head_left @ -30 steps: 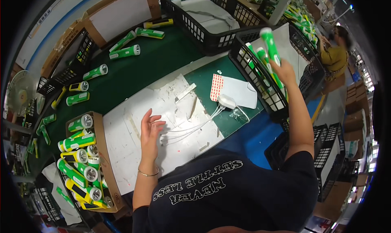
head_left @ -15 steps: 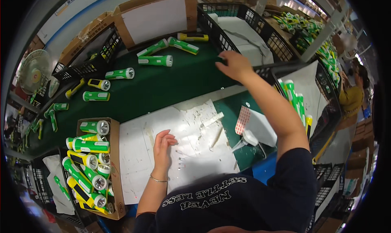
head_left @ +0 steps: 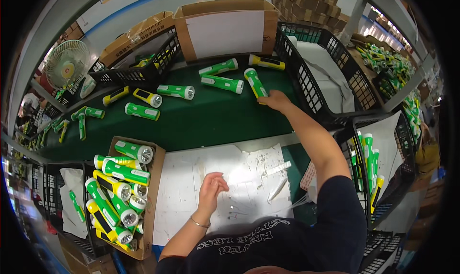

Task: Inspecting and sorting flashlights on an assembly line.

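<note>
My right hand reaches far forward onto the dark green belt and grips the near end of a green and white flashlight. Two more green flashlights lie just left of it, and a yellow one lies behind. My left hand rests with loosely curled fingers, holding nothing, on the worn white sheet covering the work table. A white pen-like tool and a small strip lie on that sheet to the right.
A cardboard box full of green and yellow flashlights stands at my left. Black crates line the right side, one holding upright flashlights. An open carton and a fan stand behind the belt.
My right arm swung from the crate at the right across to the belt and closed on a flashlight there. My view turned left. The left hand stayed on the sheet.
</note>
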Motion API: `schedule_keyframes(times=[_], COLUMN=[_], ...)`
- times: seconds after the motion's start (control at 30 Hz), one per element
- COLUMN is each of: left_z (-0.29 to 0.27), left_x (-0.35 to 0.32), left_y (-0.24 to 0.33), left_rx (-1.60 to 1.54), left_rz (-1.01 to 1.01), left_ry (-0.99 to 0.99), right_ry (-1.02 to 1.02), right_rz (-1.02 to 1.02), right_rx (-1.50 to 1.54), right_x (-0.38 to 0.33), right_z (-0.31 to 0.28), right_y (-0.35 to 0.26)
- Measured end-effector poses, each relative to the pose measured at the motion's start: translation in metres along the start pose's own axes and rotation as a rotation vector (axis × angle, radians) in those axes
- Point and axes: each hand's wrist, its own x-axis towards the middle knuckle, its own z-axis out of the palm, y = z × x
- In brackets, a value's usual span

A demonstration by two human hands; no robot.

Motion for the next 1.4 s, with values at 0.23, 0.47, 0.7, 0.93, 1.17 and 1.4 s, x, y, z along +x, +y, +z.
schedule_keyframes(times=[0.23, 0.47, 0.7, 0.93, 1.17, 1.4], left_z=[0.051, 0.078, 0.077, 0.081, 0.085, 0.083], left_x=[0.027, 0.000, -0.027, -0.034, -0.045, -0.054], left_y=[0.018, 0.012, 0.023, 0.026, 0.019, 0.020], left_rx=[-0.588, -0.535, -0.345, -0.291, -0.094, 0.121], left_rz=[-0.311, -0.569, -0.449, -0.460, -0.256, -0.047], left_ry=[-0.179, 0.044, 0.010, 0.004, -0.028, -0.105], right_ry=[-0.020, -0.057, -0.072, -0.075, 0.327, 0.314], right_rz=[-0.359, -0.370, -0.413, -0.447, -0.796, -0.963], right_rx=[0.078, 0.501, 0.688, 0.666, 0.206, 0.091], right_x=[-0.252, -0.349, -0.357, -0.366, -0.365, -0.371], right_z=[-0.020, 0.006, 0.020, 0.017, 0.013, 0.017], right_y=[-0.021, -0.008, 0.009, -0.002, -0.014, -0.031])
